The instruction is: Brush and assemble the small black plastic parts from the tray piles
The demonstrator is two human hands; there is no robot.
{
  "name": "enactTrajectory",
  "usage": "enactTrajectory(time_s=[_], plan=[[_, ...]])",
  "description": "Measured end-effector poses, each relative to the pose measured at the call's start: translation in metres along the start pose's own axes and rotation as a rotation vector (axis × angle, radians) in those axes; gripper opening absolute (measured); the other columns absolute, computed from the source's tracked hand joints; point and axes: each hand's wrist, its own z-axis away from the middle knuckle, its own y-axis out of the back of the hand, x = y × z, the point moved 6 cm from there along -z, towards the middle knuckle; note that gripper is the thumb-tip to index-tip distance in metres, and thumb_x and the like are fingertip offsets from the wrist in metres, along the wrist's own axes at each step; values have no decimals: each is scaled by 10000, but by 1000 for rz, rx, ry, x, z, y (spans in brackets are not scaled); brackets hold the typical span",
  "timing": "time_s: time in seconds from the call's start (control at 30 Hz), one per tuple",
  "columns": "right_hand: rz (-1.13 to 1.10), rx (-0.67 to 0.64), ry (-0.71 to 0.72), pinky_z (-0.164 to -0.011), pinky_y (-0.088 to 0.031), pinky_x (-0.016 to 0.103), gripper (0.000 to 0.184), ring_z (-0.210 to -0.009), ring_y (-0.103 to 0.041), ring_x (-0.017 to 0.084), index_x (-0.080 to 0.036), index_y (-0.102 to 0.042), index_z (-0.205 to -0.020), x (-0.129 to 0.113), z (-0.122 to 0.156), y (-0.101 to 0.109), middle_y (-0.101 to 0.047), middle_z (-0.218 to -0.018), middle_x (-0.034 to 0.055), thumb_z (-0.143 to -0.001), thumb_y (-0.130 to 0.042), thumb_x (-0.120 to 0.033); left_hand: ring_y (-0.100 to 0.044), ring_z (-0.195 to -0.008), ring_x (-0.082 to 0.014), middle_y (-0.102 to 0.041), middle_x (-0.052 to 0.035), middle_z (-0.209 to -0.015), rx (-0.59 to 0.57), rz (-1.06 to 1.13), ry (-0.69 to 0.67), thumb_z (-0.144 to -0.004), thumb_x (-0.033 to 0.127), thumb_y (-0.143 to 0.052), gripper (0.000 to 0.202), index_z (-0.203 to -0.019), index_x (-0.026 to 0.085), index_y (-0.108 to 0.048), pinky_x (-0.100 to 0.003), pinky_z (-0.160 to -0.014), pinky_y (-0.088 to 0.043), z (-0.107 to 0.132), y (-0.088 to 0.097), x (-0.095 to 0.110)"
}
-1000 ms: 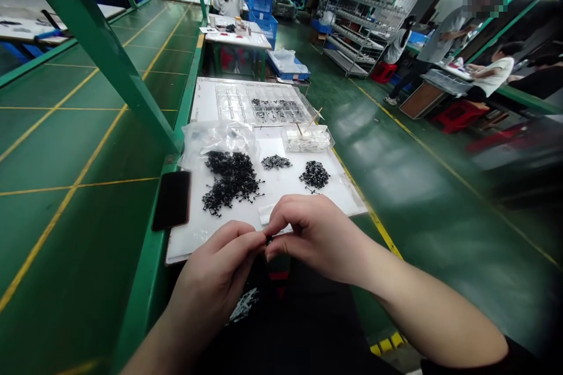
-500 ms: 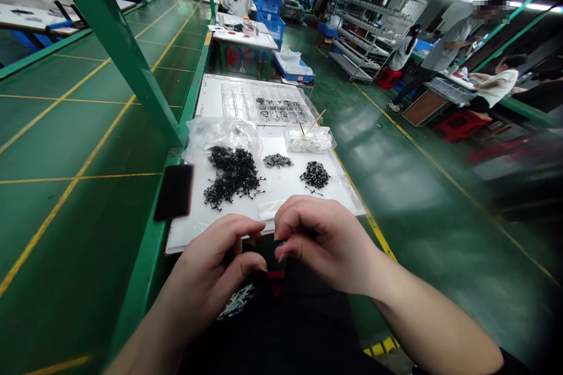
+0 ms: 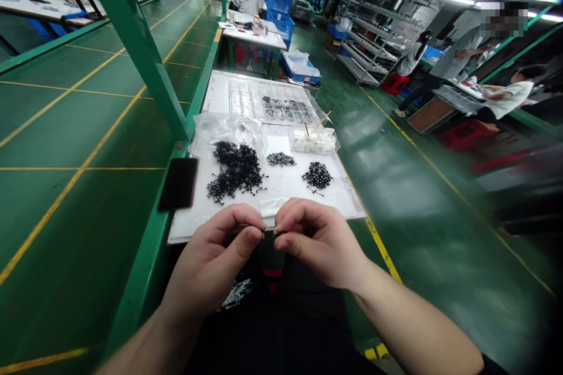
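Observation:
My left hand [image 3: 224, 252] and my right hand [image 3: 314, 240] meet fingertip to fingertip over the near edge of the white work board [image 3: 343, 205]. Both are pinched closed on a tiny dark piece [image 3: 269, 231], too small to make out. Beyond them lies a large heap of small black parts [image 3: 237, 170]. A smaller pile of little parts [image 3: 281, 159] sits in the middle, and a round pile of black parts [image 3: 316, 175] is on the right. Just past my fingertips rests a folded white cloth [image 3: 271, 206].
A black phone [image 3: 177, 184] lies on the green ledge at left. Behind the heap is a clear plastic bag [image 3: 229, 129]; at right, a clear box [image 3: 314, 140] with sticks. Divided trays [image 3: 285, 108] stand farther back. A green post [image 3: 136, 47] rises at left. Several people work beyond.
My left thumb and fingers have closed into a pinch, and my two hands have come together at the fingertips. The view has shifted slightly.

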Motion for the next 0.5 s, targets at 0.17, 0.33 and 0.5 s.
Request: enactTrajectory(time_s=[0.17,0.33,0.5], plan=[[265,-156,84,-657,-443,258,219,-737,-572,124,-187,-747,-938,-4,1,-5,-696,-884,17,-865,-885,-340,-582,-791,-138,-660,0,-886,-84,10,42,-998,468,-727,263,-872,236,-714,-223,-699,-474,-7,-5,-5],[287,-123,241,-683,-485,265,94,-780,-609,132,-211,-739,-1065,-31,5,7,-667,-937,32,-979,-715,-180,-586,-775,-155,-674,1,-808,-188,-44,135,-955,467,-777,279,-827,223,-732,-240,-707,-471,-6,-5,-9],[310,-244,294,-769,-542,276,129,-867,-655,141,-225,-738,-1107,-34,7,-1,-650,-1031,55,-1032,-645,-179,-606,-754,-163,-702,-7,-782,-225,-48,159,-935,431,-796,275,-783,208,-744,-245,-689,-480,-5,-8,-9]])
